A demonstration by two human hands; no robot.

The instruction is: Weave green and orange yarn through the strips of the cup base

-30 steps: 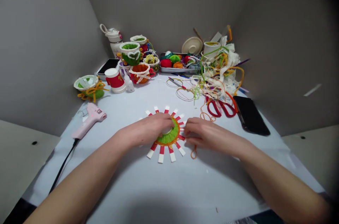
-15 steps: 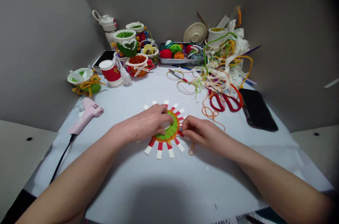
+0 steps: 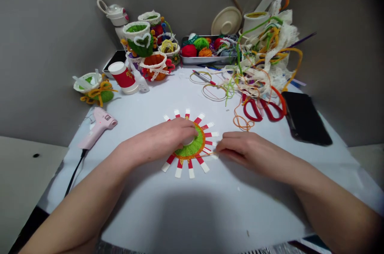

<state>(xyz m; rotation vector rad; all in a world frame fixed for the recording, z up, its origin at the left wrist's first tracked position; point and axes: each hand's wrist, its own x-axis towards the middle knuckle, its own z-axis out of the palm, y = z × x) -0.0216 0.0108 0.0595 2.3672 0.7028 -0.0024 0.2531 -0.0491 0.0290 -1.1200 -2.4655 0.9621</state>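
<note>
A paper cup [image 3: 192, 150] cut into red-and-white strips lies splayed flat like a sun, with green yarn woven round its middle and an orange ring of yarn outside that. My left hand [image 3: 177, 136] grips the cup at its centre, covering the left part of it. Off the right-hand strips, my right hand [image 3: 237, 148] pinches orange yarn [image 3: 210, 154], drawn out straight from the lower edge of the orange ring. The fingertips of the right hand are close to the strip ends. More orange yarn [image 3: 243, 123] lies in loose loops behind this hand.
A pink glue gun [image 3: 100, 128] lies at left. Red-handled scissors [image 3: 264, 111], a black phone [image 3: 307, 118] and a heap of lace and yarn [image 3: 267, 62] are at right. Decorated cups [image 3: 138, 40] and a metal tray [image 3: 207, 60] of yarn balls stand at the back.
My right hand has moved right, away from the cup, and the orange yarn that hung in a small loop is now stretched straight. My left hand stays on the cup. The view has shifted slightly.
</note>
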